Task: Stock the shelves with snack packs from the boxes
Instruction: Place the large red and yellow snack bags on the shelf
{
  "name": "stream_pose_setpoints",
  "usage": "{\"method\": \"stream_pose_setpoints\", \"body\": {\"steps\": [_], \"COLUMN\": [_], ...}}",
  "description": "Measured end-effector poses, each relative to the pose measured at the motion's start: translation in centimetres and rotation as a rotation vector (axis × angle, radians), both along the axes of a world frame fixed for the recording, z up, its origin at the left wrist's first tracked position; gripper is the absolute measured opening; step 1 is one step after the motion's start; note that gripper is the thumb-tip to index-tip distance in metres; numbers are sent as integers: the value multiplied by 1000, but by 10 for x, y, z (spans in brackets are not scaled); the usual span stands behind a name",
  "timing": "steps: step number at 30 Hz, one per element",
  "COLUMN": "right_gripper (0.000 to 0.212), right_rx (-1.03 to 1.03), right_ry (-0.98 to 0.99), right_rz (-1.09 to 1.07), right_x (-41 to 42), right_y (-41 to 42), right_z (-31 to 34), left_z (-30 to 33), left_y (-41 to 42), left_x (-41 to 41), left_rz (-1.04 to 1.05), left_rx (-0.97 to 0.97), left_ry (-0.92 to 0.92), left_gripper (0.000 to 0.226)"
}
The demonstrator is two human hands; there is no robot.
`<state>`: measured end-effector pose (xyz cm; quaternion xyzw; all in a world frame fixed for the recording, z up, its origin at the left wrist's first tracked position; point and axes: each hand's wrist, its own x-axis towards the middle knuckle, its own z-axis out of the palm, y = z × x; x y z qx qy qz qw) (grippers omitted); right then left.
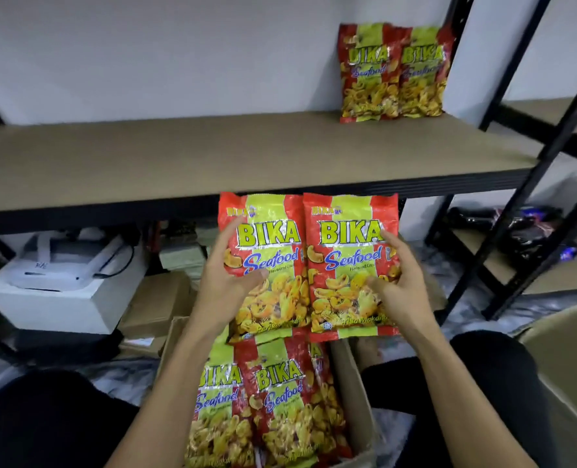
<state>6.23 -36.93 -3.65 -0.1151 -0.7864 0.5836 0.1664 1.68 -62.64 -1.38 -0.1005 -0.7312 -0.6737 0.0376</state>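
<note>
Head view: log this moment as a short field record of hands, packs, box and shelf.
left hand: left hand holds left Bika pack
right hand: right hand holds right Bika pack
held packs: side by side, upright, below the shelf edge
box: cardboard box with more packs in box
shelf: shelf board carries two shelved packs, standing at its back right

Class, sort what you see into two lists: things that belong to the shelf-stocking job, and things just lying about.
Job: left hand and right hand, each holding a pack; box of packs; shelf; two shelved packs.

Lying about: white device; dark bags; brown cartons.
</note>
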Motion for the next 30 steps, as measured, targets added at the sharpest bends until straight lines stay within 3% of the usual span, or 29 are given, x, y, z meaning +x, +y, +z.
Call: {"method": "stream_pose_setpoints", "body": {"steps": [13,19,23,26,30], "right_gripper": [82,75,65,54,54], "right_rx": [20,174,205,341,516], "right_ry": [299,234,190,148,166], "right_rz": [-287,-355,-434,-517,-488], "right_x": [-69,-128,-167,-192,-235], "right_y": [118,173,208,234,267], "right_z": [119,144,146,146,148], "left_z": [123,135,122,118,120], "left_y": [143,206,241,266,299], "left_x": [-99,-157,-193,-224,-267], "left_rz": [16,-19,18,31,12], "left_rx": [132,76,112,156,111], "left_ry": [274,329,337,330,355], "left_gripper": [20,23,20,19,36]}}
